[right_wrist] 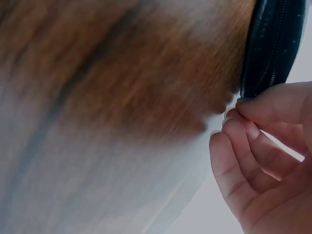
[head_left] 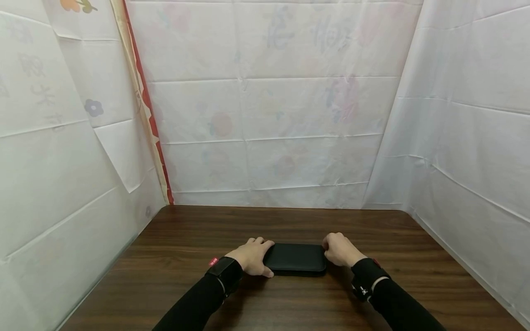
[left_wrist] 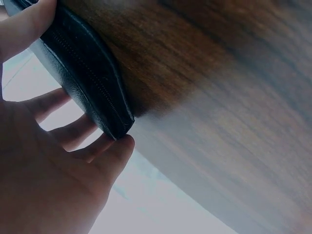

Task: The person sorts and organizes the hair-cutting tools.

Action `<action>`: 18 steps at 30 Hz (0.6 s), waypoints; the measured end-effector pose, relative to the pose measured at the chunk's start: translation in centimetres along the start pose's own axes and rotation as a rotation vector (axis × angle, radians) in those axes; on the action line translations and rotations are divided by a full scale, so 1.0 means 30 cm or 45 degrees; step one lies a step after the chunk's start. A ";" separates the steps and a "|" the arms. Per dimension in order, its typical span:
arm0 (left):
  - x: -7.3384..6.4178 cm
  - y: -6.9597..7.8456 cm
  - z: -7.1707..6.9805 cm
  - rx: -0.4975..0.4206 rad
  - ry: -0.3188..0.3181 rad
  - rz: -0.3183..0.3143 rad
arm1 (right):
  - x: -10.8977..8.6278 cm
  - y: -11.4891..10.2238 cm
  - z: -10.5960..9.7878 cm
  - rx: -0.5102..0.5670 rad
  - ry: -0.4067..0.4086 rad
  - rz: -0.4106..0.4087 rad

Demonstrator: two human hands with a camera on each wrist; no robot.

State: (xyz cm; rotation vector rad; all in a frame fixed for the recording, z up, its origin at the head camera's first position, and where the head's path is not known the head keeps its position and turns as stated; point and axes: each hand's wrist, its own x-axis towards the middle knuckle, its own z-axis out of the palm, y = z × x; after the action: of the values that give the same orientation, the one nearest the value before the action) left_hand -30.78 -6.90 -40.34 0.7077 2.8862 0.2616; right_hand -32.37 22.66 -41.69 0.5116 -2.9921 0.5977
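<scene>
A black zippered wallet (head_left: 295,258) lies flat on the wooden table, its long side across my view. My left hand (head_left: 251,257) holds its left end, thumb at the near corner and fingers spread toward the far one. In the left wrist view, the closed-looking zip runs along the wallet's (left_wrist: 83,73) edge, beside the left hand (left_wrist: 53,161). At the wallet's right end is my right hand (head_left: 341,249), fingers bent. Its thumb and forefinger pinch the corner of the wallet (right_wrist: 273,48) by the zip in the right wrist view; any zip pull is hidden by the fingertips.
The dark wood-grain table (head_left: 198,225) extends around the wallet. White patterned sheets (head_left: 265,110) hang behind it and along both sides. A red and cream strip (head_left: 145,101) runs down the back left corner. Both wrists wear black bands (head_left: 228,274).
</scene>
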 end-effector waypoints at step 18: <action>-0.006 0.015 -0.001 0.023 0.005 -0.014 | -0.020 -0.013 -0.007 -0.056 -0.005 -0.042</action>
State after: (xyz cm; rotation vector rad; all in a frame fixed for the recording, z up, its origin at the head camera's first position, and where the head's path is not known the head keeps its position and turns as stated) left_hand -30.44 -6.61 -40.20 0.6947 2.8988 0.2356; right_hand -31.67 22.58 -41.42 0.5579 -2.9868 0.5274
